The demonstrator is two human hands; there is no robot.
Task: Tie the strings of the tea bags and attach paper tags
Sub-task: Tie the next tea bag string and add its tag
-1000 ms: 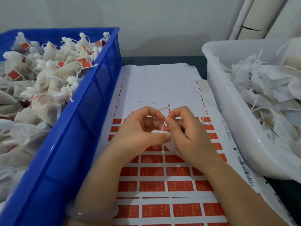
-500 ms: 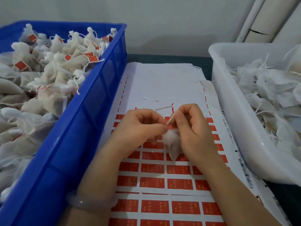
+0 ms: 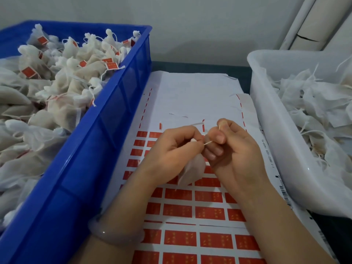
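Pinching the tea bag (image 3: 192,173) by its gathered neck with the left hand (image 3: 175,149), grip closed tight on it, pretty much over the middle of the tag sheet (image 3: 190,212) lying on the worktop (image 3: 190,66), with the bag's body hanging down between both wrists. Holding the string (image 3: 208,143) taut with the right hand (image 3: 234,149), grip curled round it. Got a blue bin (image 3: 85,168) of tagged bags along the left edge and a white bin (image 3: 276,149) of loose untagged ones along the right.

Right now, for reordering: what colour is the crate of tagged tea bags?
The crate is blue; head view.
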